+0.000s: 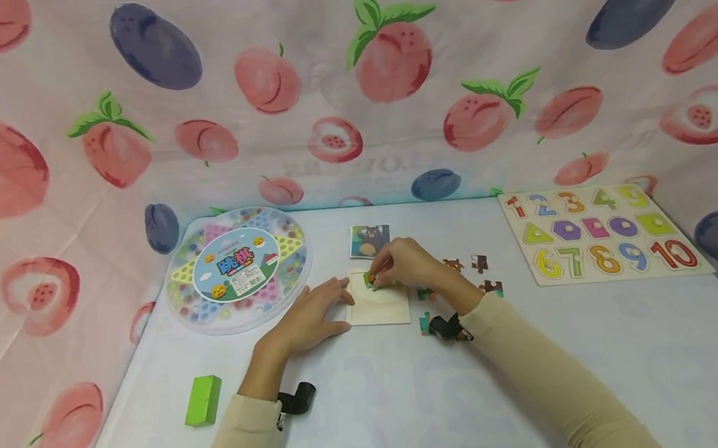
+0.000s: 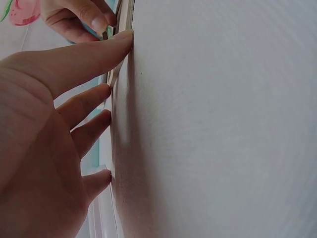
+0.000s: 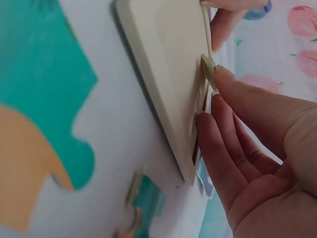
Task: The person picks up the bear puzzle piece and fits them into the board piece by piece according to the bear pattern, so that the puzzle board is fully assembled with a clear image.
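My right hand (image 1: 403, 263) pinches a small green jigsaw piece (image 1: 368, 280) between thumb and fingers, over the upper left part of a pale wooden puzzle tray (image 1: 379, 312). In the right wrist view the piece (image 3: 208, 73) stands tilted, its lower edge at the tray's surface (image 3: 163, 64). My left hand (image 1: 309, 316) lies at the tray's left side, fingers extended and spread. In the left wrist view its thumb (image 2: 99, 59) touches the tray's edge, and the other fingertips rest on or near the table. Whether the piece touches the tray floor is hard to tell.
Several loose jigsaw pieces (image 1: 479, 262) lie right of the tray, some under my right forearm. A bear picture card (image 1: 369, 241) lies behind it. A round Chinese checkers box (image 1: 179, 312) is at left, a green block (image 1: 203, 401) nearer, a number board (image 1: 610, 276) at right.
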### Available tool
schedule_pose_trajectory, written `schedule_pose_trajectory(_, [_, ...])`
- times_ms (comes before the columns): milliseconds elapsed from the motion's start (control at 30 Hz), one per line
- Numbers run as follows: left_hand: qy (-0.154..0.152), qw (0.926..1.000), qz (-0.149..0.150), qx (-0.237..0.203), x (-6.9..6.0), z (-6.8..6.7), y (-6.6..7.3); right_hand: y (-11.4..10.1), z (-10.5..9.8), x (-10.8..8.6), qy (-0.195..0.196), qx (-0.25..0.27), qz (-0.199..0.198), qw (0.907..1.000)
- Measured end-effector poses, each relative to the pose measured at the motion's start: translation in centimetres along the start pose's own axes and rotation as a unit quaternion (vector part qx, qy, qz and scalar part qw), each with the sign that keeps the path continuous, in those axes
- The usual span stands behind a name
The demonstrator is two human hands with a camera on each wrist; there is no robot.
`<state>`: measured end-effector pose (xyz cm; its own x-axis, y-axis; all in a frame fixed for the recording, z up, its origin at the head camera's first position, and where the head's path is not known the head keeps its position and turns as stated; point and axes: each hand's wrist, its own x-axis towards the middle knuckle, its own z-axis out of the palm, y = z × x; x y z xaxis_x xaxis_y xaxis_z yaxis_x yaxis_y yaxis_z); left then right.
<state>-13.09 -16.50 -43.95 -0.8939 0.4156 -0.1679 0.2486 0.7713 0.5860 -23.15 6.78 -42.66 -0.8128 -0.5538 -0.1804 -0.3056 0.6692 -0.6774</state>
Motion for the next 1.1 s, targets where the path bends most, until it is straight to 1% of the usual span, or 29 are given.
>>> schedule_pose_trajectory(133, [0.001, 1.0, 0.001, -0.002, -0.1, 0.0, 0.1, 0.0, 0.5, 0.3, 0.005, -0.002, 0.001, 1.0])
schedule_pose_trajectory(333, [0.004, 1.0, 0.0, -0.005, -0.2, -0.1, 0.2, -0.3, 1.2, 0.7, 0.026, -0.009, -0.015, 0.9995])
schedule_pose_trajectory(433, [0.004, 1.0, 0.001, -0.006, -0.2, 0.0, 0.1, -0.5, 1.5, 0.8, 0.031, -0.007, -0.012, 0.9994])
schedule_pose_trajectory(600, [0.004, 1.0, 0.003, -0.002, -0.1, 0.0, 0.1, -0.9, 1.7, 0.9, 0.03, 0.002, -0.001, 0.9995])
schedule_pose_trajectory(833, [0.001, 1.0, -0.003, -0.001, -0.1, -0.1, 0.2, -1.2, 1.9, 1.0, 0.029, 0.002, -0.01, 0.9995])
schedule_pose_trajectory(1100, [0.001, 1.0, -0.002, -0.003, -0.1, -0.1, 0.3, -1.1, 2.1, 1.3, 0.026, -0.027, -0.007, 0.9993])
